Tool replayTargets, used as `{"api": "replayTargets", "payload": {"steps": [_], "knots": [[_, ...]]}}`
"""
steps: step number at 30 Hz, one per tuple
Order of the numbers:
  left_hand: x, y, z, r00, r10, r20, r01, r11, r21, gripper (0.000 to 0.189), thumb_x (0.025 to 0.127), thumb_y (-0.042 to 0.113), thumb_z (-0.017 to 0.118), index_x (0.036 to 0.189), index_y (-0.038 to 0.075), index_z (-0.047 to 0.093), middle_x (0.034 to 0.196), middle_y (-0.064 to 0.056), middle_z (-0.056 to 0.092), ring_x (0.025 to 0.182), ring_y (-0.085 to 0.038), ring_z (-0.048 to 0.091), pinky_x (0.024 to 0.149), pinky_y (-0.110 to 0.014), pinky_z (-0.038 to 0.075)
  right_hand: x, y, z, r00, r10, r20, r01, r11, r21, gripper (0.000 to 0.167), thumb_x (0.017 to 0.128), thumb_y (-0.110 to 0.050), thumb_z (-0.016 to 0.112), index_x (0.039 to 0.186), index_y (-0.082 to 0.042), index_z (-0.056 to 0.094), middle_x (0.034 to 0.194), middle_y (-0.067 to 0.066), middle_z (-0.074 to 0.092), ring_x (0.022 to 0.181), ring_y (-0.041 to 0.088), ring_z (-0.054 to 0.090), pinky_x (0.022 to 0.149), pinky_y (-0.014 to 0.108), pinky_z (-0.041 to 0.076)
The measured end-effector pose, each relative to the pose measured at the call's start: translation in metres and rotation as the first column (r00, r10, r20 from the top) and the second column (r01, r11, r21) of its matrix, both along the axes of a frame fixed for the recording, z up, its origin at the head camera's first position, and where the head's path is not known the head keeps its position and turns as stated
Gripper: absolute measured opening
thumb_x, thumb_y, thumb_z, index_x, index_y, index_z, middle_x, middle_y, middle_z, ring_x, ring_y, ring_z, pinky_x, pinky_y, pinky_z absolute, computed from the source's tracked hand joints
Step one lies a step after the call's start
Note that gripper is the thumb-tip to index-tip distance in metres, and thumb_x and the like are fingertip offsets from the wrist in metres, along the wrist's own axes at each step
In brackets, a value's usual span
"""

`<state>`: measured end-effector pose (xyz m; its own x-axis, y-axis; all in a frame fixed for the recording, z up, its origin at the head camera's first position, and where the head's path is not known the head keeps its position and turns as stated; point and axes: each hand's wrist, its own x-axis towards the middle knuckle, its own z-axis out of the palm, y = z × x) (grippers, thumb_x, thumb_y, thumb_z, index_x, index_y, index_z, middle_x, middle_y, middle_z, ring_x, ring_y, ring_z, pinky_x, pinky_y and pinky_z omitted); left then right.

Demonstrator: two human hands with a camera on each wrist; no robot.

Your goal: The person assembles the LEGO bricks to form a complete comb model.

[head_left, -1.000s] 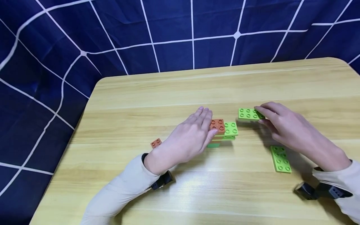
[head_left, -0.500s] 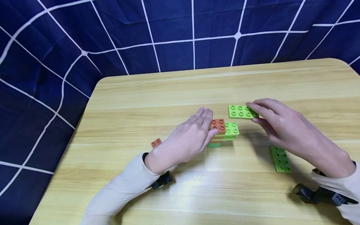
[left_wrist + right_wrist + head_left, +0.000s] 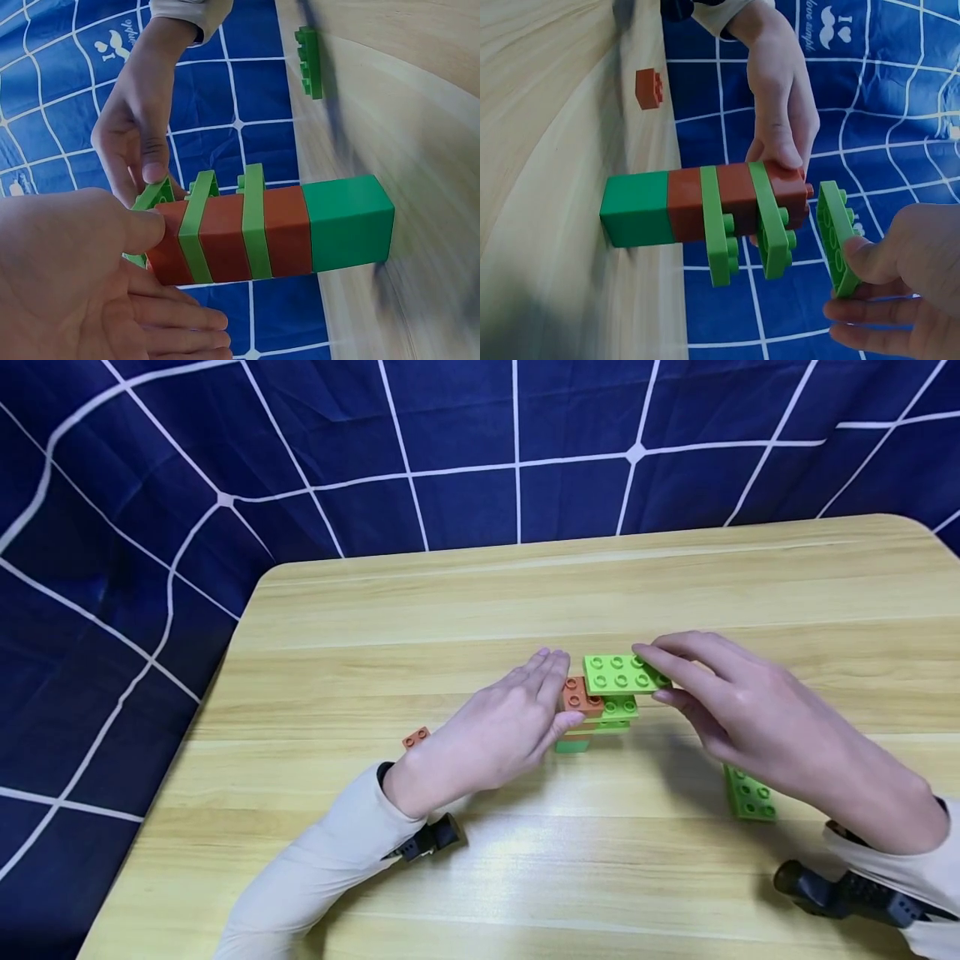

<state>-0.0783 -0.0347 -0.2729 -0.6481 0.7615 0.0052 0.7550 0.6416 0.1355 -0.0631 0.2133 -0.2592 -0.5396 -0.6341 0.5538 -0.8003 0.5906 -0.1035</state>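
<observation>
A tower of toy building blocks stands upright on the table, with a dark green block [image 3: 635,210] at its base. Above that, red blocks alternate with thin lime green plates [image 3: 256,221] that jut out to the right. My left hand [image 3: 498,727] holds the top red block [image 3: 577,697], thumb on the near side and straight fingers on the other. My right hand [image 3: 742,718] pinches one end of another lime plate [image 3: 618,675], studs up. Its free end overlaps the tower's top in the head view; a gap shows between them in the right wrist view.
Another lime plate [image 3: 753,797] lies on the table [image 3: 600,877] below the right hand. A small red block [image 3: 416,737] lies beside the left wrist. A blue curtain with white grid lines [image 3: 465,435] hangs behind the table and along its left side.
My right hand has carried the lime plate leftward from beyond the tower's right side to over its top. The left hand has stayed at the tower.
</observation>
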Motion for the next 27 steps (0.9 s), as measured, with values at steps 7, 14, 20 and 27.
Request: {"api": "replayTargets", "payload": {"steps": [7,14,20,27], "knots": [[-0.002,-0.001,-0.002,1.000,-0.003,0.017,0.002,0.999,0.046,0.062,0.106,0.038,0.029,0.146,-0.009,0.029,0.150,-0.024,0.033,0.142,-0.030,0.028,0.117,-0.033,0.022,-0.001,-0.007,-0.003,1.000,0.025,-0.016,-0.025,1.000,0.001,0.053,0.106,-0.036,0.030,0.121,0.005,0.061,0.109,0.017,0.063,0.096,0.029,0.062,0.079,0.037,0.052],[-0.006,-0.003,-0.002,0.998,-0.015,0.055,0.010,0.996,0.084,0.063,0.105,0.038,0.036,0.147,-0.009,0.028,0.151,-0.023,0.032,0.141,-0.029,0.030,0.116,-0.033,0.025,-0.001,-0.011,-0.005,0.999,0.041,-0.027,-0.041,0.999,0.012,0.054,0.107,-0.035,0.028,0.121,0.005,0.061,0.110,0.016,0.063,0.096,0.031,0.063,0.076,0.040,0.054],[-0.008,-0.006,0.002,0.998,-0.001,0.067,-0.004,0.998,0.063,0.070,0.103,0.041,0.039,0.149,-0.008,0.021,0.154,-0.022,0.027,0.142,-0.029,0.028,0.117,-0.034,0.024,0.001,-0.011,-0.004,0.999,0.030,-0.009,-0.030,0.999,0.021,0.054,0.106,-0.036,0.028,0.122,0.004,0.060,0.110,0.016,0.063,0.094,0.032,0.063,0.073,0.044,0.056],[-0.008,-0.006,0.004,0.999,-0.024,0.035,0.021,0.997,0.072,0.058,0.103,0.037,0.045,0.140,-0.007,0.041,0.143,-0.022,0.045,0.136,-0.031,0.040,0.117,-0.036,0.026,0.004,-0.014,-0.002,1.000,0.029,0.001,-0.029,0.999,0.044,0.054,0.107,-0.036,0.029,0.122,0.004,0.060,0.108,0.016,0.062,0.090,0.031,0.063,0.068,0.046,0.057]]}}
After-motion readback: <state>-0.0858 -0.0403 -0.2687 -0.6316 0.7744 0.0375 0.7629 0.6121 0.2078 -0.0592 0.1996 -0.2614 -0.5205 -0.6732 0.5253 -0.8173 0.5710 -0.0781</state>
